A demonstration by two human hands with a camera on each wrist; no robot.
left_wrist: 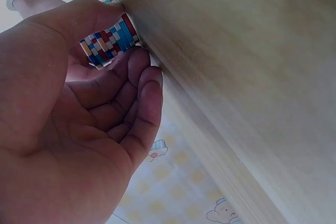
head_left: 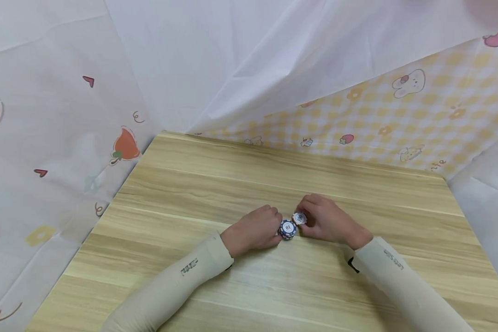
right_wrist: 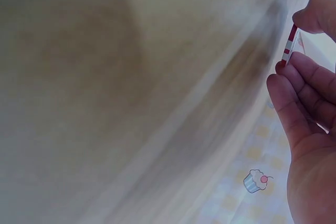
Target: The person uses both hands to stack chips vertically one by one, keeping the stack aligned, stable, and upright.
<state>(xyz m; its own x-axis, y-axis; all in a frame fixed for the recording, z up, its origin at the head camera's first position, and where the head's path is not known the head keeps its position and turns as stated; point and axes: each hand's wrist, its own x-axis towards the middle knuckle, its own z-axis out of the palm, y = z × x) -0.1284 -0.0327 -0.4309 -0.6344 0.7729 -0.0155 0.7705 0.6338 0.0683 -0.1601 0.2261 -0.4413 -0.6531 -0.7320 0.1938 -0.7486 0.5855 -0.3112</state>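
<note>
A stack of poker chips (head_left: pixel 288 229) stands on the wooden table, its top chip blue and white with a 10 in the middle. My left hand (head_left: pixel 255 228) holds the stack low down, thumb on one side and curled fingertips on the other. In the left wrist view the stack's edge (left_wrist: pixel 113 39) shows red, blue and white bands between thumb and fingers. Just right of the stack, my right hand (head_left: pixel 325 219) pinches a poker chip marked 100 (head_left: pixel 299 218) by its rim. Edge-on in the right wrist view, this chip (right_wrist: pixel 289 46) looks red and white.
The wood-grain table (head_left: pixel 216 166) reaches back to a yellow checked cloth (head_left: pixel 373 110) with cartoon prints. White printed cloth (head_left: pixel 66 138) hangs along the left side, and plain white cloth (head_left: pixel 207 55) drapes behind.
</note>
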